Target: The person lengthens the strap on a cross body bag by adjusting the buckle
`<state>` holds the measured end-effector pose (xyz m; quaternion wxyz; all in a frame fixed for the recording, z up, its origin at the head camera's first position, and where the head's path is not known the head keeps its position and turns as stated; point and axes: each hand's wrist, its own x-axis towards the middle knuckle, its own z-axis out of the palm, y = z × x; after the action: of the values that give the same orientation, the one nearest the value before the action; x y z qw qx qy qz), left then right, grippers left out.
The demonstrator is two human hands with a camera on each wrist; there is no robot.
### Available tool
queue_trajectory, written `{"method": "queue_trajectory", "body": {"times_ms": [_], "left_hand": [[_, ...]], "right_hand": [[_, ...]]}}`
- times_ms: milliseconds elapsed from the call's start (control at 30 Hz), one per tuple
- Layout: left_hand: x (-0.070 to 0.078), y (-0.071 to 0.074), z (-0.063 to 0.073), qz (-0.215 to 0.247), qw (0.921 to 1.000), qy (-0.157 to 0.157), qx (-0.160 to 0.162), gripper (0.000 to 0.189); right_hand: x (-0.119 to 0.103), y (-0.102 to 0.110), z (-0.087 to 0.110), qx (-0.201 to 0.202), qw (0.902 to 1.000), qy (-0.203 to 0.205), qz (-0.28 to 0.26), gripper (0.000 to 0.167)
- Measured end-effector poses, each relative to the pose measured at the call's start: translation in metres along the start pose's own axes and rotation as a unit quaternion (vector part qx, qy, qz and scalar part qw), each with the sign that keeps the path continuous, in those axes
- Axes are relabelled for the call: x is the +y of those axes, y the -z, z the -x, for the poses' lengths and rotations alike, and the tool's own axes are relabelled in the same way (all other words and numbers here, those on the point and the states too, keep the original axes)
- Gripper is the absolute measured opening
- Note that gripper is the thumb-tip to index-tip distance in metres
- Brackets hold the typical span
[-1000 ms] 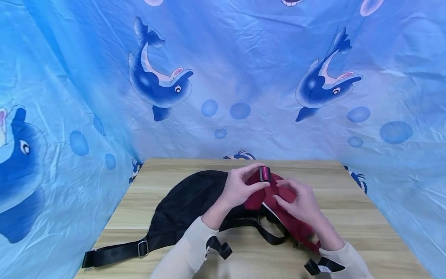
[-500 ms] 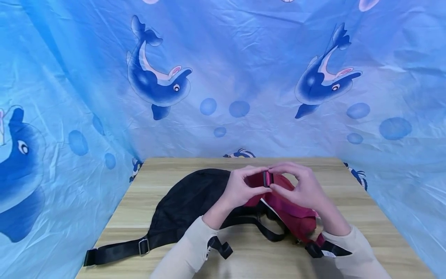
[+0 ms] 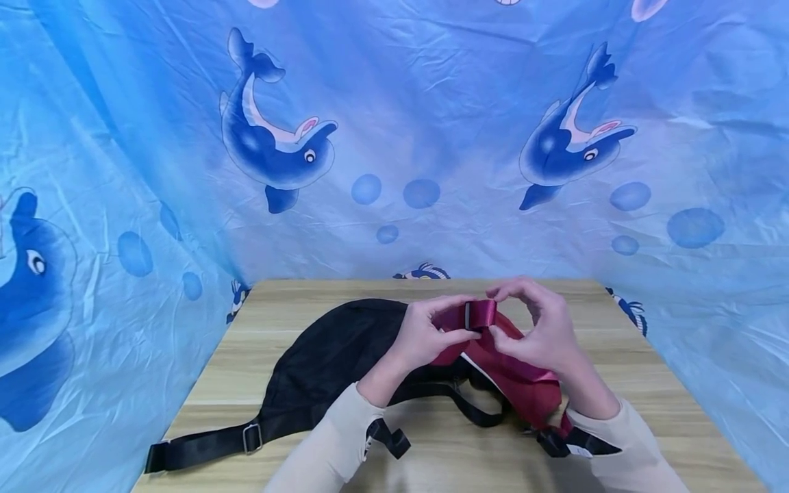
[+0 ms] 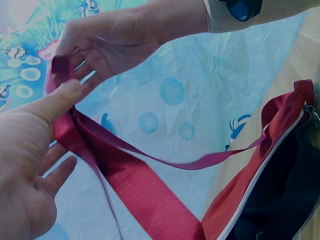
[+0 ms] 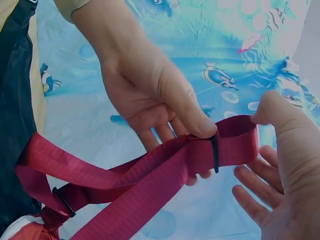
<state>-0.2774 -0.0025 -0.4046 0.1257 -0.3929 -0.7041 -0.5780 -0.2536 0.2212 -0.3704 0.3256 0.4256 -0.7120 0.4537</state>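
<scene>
My left hand (image 3: 425, 332) pinches a dark red webbing strap (image 5: 150, 190) at its black slider buckle (image 5: 215, 155), thumb on one side and fingers behind. Beyond the slider, the strap forms a small loop (image 3: 485, 313). My right hand (image 3: 542, 325) has its thumb and index finger at the loop's two edges, gripping it; the other fingers stand apart. The hands face each other over a red bag (image 3: 533, 394) with a pale zipper edge. More strap hangs down to the bag in the left wrist view, and a second black slider (image 5: 63, 201) sits lower on it.
A black bag (image 3: 333, 349) lies on the wooden table (image 3: 647, 383) to the left and under the red one. Its wide black strap (image 3: 203, 446) with a metal ring stretches to the left front. A blue dolphin-print curtain (image 3: 394, 137) surrounds the table.
The right hand has come in from the bag to the slider, then drawn slightly right. The red loop now sticks out farther from the slider, while the left hand stays nearly in place.
</scene>
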Motion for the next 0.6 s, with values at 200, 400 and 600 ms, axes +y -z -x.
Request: {"method": "queue_trajectory", "body": {"times_ms": [200,400,600], "left_hand": [[0.0,-0.002,-0.001,0.05,0.9986,-0.002,-0.019,0.052],[0.001,-0.003,-0.001,0.074,0.9965,0.0,-0.038,0.048],[0.0,-0.004,0.0,0.055,0.9979,-0.011,-0.031,0.054]], "right_hand": [[-0.001,-0.006,-0.003,-0.001,0.9997,0.019,0.013,0.055],[-0.001,-0.01,-0.004,0.051,0.9942,0.037,-0.088,0.042],[-0.006,-0.012,-0.003,0.01,0.999,-0.028,-0.034,0.055]]}}
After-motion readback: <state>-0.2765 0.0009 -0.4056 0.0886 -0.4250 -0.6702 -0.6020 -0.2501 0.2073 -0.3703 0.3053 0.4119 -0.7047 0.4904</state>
